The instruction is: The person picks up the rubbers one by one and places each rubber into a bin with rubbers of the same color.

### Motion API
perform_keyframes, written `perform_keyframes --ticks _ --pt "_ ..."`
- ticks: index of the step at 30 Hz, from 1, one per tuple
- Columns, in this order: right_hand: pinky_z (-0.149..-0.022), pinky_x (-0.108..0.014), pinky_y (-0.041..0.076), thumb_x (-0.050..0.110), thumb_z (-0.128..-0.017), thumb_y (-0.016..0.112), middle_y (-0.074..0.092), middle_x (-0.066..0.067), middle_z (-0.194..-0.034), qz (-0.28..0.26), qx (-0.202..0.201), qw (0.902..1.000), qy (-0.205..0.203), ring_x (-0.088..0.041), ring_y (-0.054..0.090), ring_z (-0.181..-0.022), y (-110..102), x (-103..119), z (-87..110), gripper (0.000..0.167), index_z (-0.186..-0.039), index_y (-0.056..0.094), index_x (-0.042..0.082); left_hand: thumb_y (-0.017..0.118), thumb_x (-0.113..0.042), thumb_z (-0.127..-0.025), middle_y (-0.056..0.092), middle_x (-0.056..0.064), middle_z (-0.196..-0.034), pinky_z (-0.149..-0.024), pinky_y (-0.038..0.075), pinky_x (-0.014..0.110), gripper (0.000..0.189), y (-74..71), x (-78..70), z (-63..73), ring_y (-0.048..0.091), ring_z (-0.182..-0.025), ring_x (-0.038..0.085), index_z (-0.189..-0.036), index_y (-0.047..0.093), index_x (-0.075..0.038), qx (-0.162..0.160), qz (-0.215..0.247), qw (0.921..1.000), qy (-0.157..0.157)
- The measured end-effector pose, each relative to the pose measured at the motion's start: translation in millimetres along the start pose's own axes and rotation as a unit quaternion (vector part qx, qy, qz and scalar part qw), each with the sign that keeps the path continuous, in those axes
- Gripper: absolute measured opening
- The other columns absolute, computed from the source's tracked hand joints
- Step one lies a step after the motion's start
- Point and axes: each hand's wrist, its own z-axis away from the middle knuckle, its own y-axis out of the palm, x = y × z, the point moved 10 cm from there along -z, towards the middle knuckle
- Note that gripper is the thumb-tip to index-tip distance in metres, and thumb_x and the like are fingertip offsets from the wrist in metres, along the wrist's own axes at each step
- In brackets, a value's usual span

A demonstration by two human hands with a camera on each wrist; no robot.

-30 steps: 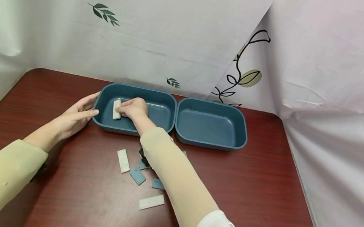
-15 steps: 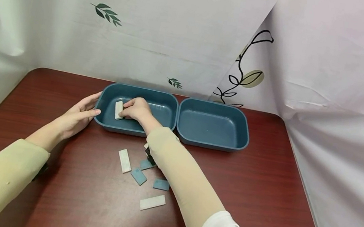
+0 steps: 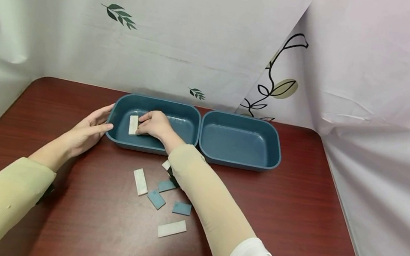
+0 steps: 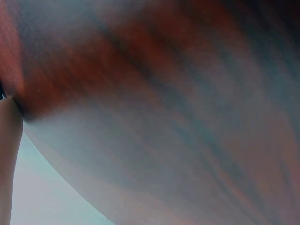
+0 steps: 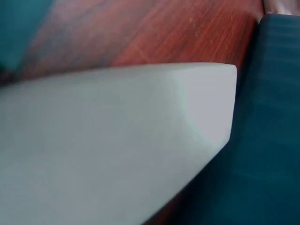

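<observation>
Here, saw from above a reddish-brown table point(image 3: 293, 222) with two dark blue, round-cornered trays at the far side: a left tray point(image 3: 140, 147) and, just beside it, a right tray point(image 3: 237, 145). Found a white rectangular block point(image 3: 133, 125) inside the left tray, towards its left end, with its long side running from near to far.

Noticed the right hand point(image 3: 156, 125) reaching into the same tray, fingers and thumb bent, tips at the block's right edge. Placed the block therefore just left of those fingertips, with most of its top face uncovered. Could not tell whether pinched or merely touched. Noticed the left hand point(image 3: 89, 132) outside the left tray, against its left end, thumb spread well apart from the relaxed fingers, thumb tip at the rim.

Counted nearer on the table two loose white blocks point(image 3: 140, 182) and three blue-grey tiles point(image 3: 156, 199), plus a small white piece point(image 3: 166, 165) partly hidden beside the right wrist. Observed behind everything a pale cloth point(image 3: 186, 34) with leaf prints point(image 3: 121, 16). Got only blurred table from the left wrist, and from the right wrist a large pale shape point(image 5: 117, 136), too blurred to name.
</observation>
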Motion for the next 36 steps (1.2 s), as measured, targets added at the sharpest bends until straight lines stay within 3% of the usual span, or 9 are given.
perform_keyframes --ticks 8,17,25,30,36 --pt "-0.066 -0.012 0.048 0.003 -0.088 0.085 0.082 -0.017 -0.104 0.023 0.0 0.9997 -0.013 -0.026 0.077 -0.098 3.2 1.7 -2.2 0.033 -0.119 0.076 -0.001 0.05 -0.003 -0.111 0.024 -0.002 -0.17 -0.106 0.038 0.008 0.072 -2.3 1.9 -0.3 0.036 -0.144 -0.002 -0.172 0.017 -0.021 -0.006 -0.004 1.0 -0.006" --pt "-0.066 -0.013 0.046 0.003 -0.089 0.084 0.081 -0.02 -0.105 0.029 0.003 0.9993 -0.022 -0.032 0.077 -0.103 4.2 6.2 -1.8 0.035 -0.122 0.074 -0.003 0.05 -0.002 -0.111 0.031 -0.006 -0.165 -0.107 0.039 0.008 0.071 -3.1 0.8 -1.1 0.042 -0.14 -0.003 -0.171 0.018 -0.019 -0.001 0.002 1.0 0.004" --pt "-0.066 -0.013 0.048 0.003 -0.088 0.085 0.081 -0.02 -0.105 -0.001 -0.003 1.0 -0.006 -0.032 0.077 -0.104 5.8 3.5 -1.1 0.035 -0.121 0.075 -0.003 0.05 -0.004 -0.111 0.021 -0.001 -0.172 -0.107 0.037 0.008 0.071 -2.4 2.5 1.1 0.036 -0.144 -0.002 -0.172 0.016 -0.021 -0.003 -0.004 1.0 -0.008" --pt "-0.068 -0.015 0.048 0.001 -0.087 0.086 0.08 -0.021 -0.11 -0.017 0.004 0.9998 0.001 -0.033 0.075 -0.106 6.1 2.5 -1.1 0.04 -0.125 0.073 -0.003 0.05 -0.004 -0.111 0.025 -0.003 -0.169 -0.107 0.037 0.008 0.071 -2.1 2.3 0.8 0.038 -0.142 -0.002 -0.172 0.017 -0.02 -0.003 -0.008 1.0 -0.005" --pt "-0.073 -0.015 0.048 0.002 -0.086 0.088 0.074 -0.018 -0.117 0.025 0.011 0.9991 -0.033 -0.019 0.068 -0.094 5.8 7.3 -4.7 0.049 -0.131 0.07 0.001 0.05 -0.003 -0.111 0.033 -0.008 -0.163 -0.107 0.037 0.009 0.071 -2.4 1.0 0.1 0.042 -0.139 -0.004 -0.172 0.016 -0.019 -0.001 -0.001 1.0 0.004"
